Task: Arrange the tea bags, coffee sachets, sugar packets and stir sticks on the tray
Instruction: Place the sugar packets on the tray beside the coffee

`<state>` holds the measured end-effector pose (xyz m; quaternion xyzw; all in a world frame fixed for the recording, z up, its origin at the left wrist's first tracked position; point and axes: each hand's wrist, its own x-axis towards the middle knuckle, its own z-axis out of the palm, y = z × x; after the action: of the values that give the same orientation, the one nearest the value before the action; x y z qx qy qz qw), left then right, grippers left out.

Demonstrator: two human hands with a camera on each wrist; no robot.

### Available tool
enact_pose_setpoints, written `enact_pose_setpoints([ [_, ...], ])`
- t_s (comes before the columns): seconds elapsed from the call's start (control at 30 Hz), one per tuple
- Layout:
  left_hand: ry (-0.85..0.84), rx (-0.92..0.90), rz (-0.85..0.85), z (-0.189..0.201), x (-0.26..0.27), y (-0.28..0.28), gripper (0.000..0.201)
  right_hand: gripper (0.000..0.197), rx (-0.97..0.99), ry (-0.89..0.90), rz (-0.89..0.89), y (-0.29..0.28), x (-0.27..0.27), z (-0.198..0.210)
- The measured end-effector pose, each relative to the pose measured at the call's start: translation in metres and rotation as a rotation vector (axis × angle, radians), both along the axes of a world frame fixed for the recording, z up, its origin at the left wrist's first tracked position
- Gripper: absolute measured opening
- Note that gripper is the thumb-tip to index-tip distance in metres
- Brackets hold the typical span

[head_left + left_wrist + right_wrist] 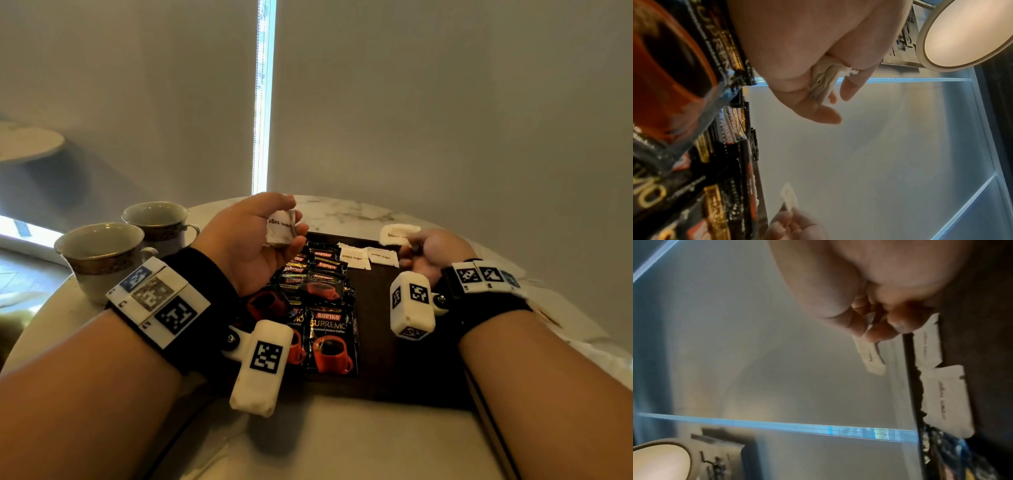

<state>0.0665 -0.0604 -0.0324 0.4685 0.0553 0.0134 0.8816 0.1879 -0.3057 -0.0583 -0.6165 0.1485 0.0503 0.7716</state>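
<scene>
Fingers of the left hand (pixel 255 236) are curled round a small bunch of white sugar packets (pixel 281 228), held up over the coffee sachets (pixel 322 294). One more sugar packet (pixel 397 234) is pinched by the right hand (pixel 433 255). Just below those fingertips, two brown sugar packets (pixel 368 258) are laid flat on the dark tray (pixel 404 377). Two teacups (pixel 130 246) are parked beyond the left wrist.
</scene>
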Motion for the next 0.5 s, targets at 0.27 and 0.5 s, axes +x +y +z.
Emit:
enact_pose_setpoints([
  [0.27,-0.013,0.007,-0.011,0.0025,-0.0016,-0.0035,0.02,0.024,-0.189,0.131,0.043,-0.0047,0.0012,-0.0139],
  [0.5,-0.023,0.005,-0.021,0.0039,-0.0032,-0.0049,0.017,0.037,-0.286,0.134,0.1,-0.0005,-0.002,-0.0118],
])
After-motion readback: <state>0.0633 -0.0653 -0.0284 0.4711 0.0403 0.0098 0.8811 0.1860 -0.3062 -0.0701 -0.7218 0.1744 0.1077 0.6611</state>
